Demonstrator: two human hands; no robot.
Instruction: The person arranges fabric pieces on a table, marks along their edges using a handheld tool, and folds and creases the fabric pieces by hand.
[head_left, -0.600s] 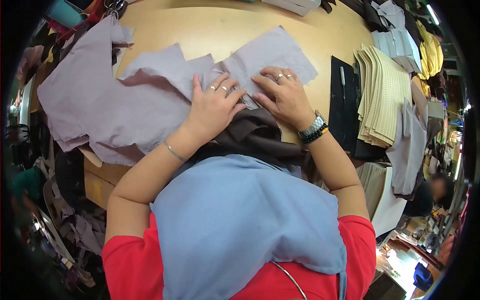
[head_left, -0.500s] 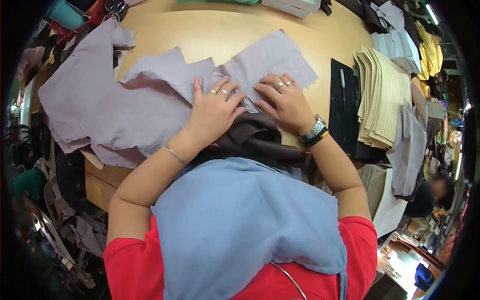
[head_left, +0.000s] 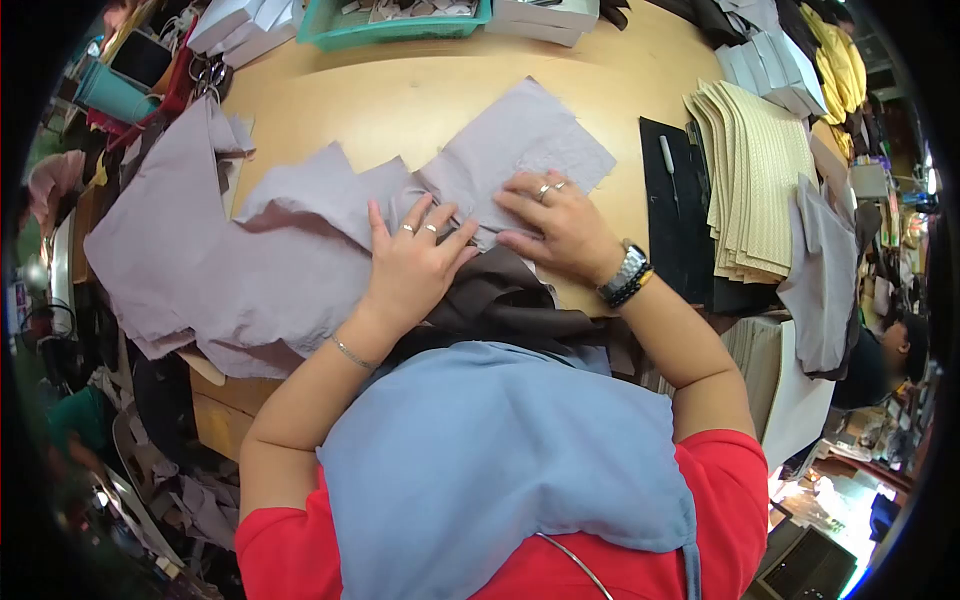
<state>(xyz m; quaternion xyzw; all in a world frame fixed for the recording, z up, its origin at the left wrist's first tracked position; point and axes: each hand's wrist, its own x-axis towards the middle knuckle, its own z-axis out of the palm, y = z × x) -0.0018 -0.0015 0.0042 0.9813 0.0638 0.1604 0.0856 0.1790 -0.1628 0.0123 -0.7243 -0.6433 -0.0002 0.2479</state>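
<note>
- In the head view we had a pale mauve, woven fabric (head_left: 300, 240) spread creased over the light wooden counter (head_left: 370, 90), running under both hands, with a dark brown, smooth cloth (head_left: 495, 290) bunched just in front of our body.
- Our left hand (head_left: 405, 275) rested on the fabric with its fingers apart; the bunched folds beside them looked ready to set into a crooked crease if pressed flat.
- Our right hand (head_left: 568, 230) lay on the squarer end, fingers slightly bent, thumb apart; uneven pressure there might have skewed that end.
- The brown cloth met the mauve near our left fingertips, so a fold of it could have been caught underneath.
- The mauve fabric's left end reached over the counter's edge, and its weight could have dragged the rest askew.
- Our silver metal watch (head_left: 628, 268) might have snagged a loose thread.
</note>
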